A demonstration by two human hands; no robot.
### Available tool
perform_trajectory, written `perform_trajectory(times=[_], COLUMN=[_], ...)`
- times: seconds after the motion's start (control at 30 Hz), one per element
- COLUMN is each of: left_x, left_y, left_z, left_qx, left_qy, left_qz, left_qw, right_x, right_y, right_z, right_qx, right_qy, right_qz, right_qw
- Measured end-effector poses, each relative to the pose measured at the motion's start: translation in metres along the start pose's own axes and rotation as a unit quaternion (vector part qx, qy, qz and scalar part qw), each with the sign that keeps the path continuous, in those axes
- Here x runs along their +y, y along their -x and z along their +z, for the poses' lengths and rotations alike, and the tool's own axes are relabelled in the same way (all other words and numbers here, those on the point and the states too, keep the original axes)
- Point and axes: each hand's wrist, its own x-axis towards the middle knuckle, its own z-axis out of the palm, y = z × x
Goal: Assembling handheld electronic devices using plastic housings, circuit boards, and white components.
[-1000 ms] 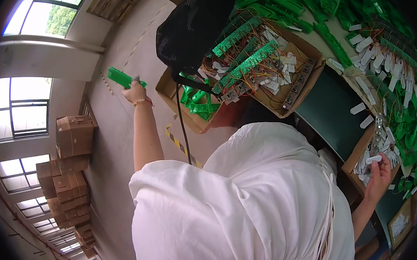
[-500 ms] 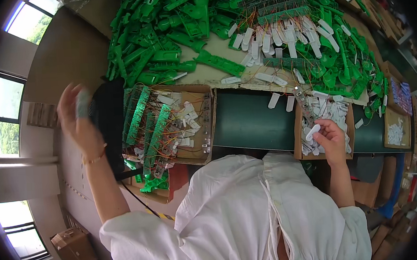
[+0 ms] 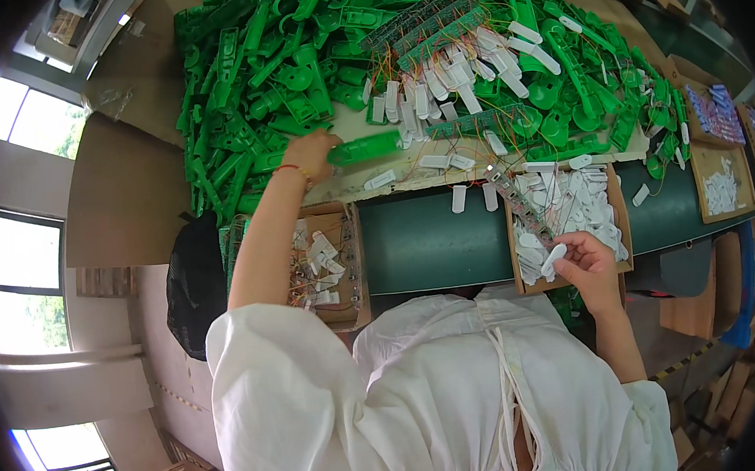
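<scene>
My left hand reaches over the worktable, its fingers closed on the near end of a long green plastic housing, which looks slightly blurred. Over a cardboard box of small white plastic parts, my right hand pinches a white oval plastic piece between thumb and fingers. A narrow circuit strip with wires slants down to those fingertips; whether they grip it too, I cannot tell. Beyond the left hand rises a large heap of green housings.
Wired circuit boards with white tabs lie on the heap. Left of centre, a cardboard box holds white parts and boards, partly hidden by my left arm. A dark green surface spans between the boxes. A black mesh item stands at left.
My left hand has swung from the far left, where it was raised and empty, in over the table to the green housing. My right hand still holds the white piece. The view has shifted.
</scene>
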Motion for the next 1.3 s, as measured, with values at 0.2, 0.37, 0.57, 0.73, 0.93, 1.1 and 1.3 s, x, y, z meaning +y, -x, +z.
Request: perform_trajectory(times=[0.2, 0.37, 0.57, 0.73, 0.93, 1.1, 1.3], left_x=[0.074, 0.135, 0.16, 0.17, 0.194, 0.221, 0.24], left_y=[0.068, 0.083, 0.088, 0.089, 0.094, 0.108, 0.118], left_z=[-0.029, -0.018, -0.008, 0.004, 0.012, 0.021, 0.015], left_qx=[-0.098, -0.115, -0.12, -0.138, -0.058, 0.003, 0.037], left_qy=[0.872, 0.934, 0.937, 0.945, 0.94, 0.841, 0.809], left_qz=[0.086, 0.198, 0.245, 0.24, 0.215, 0.016, 0.165], left_qw=[0.473, 0.275, 0.22, 0.175, 0.261, 0.541, 0.563], right_x=[-0.001, -0.011, -0.016, -0.015, -0.023, -0.021, -0.008], right_y=[-0.011, -0.023, -0.018, -0.011, -0.01, -0.015, -0.014], right_z=[0.007, 0.03, 0.038, 0.035, 0.044, 0.064, 0.065], right_qx=[-0.006, -0.047, -0.04, -0.041, -0.032, -0.048, -0.012], right_qy=[-0.03, -0.025, -0.033, -0.044, -0.083, -0.106, -0.112], right_qz=[-0.013, -0.022, -0.022, -0.022, -0.061, -0.077, -0.029], right_qw=[0.999, 0.998, 0.998, 0.998, 0.994, 0.99, 0.993])
